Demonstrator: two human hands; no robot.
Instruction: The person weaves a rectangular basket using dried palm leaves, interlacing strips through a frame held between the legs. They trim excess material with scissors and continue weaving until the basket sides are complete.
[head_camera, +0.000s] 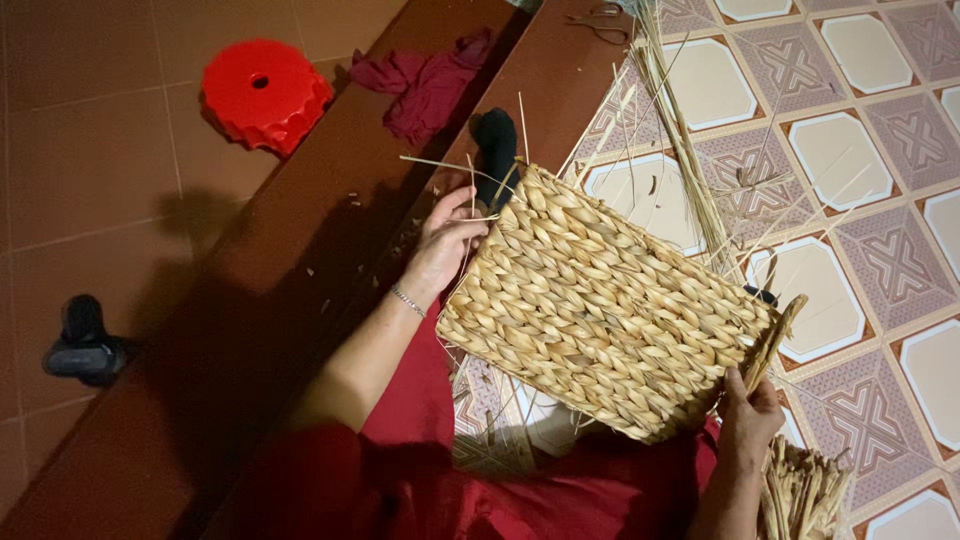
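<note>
A rectangular woven basket (600, 300) of pale braided straw lies tilted across my lap, its flat side facing up. My left hand (445, 240) grips its upper left corner, with loose thin straw ends sticking out around the fingers. My right hand (748, 410) holds the lower right corner, where a braided strand (775, 335) stands up from the rim. My foot in a black sock (495, 150) shows just past the basket's far corner. I wear red clothing (420, 470), and a thin bracelet (408, 300) is on my left wrist.
Long loose straws (680, 130) lie spread on the patterned tile floor (860, 160). A bundle of cut straw (800, 490) sits by my right knee. A brown step (300, 250) runs diagonally; beyond it lie a red plastic lid (265, 92), a dark red cloth (430, 80) and a black object (82, 340).
</note>
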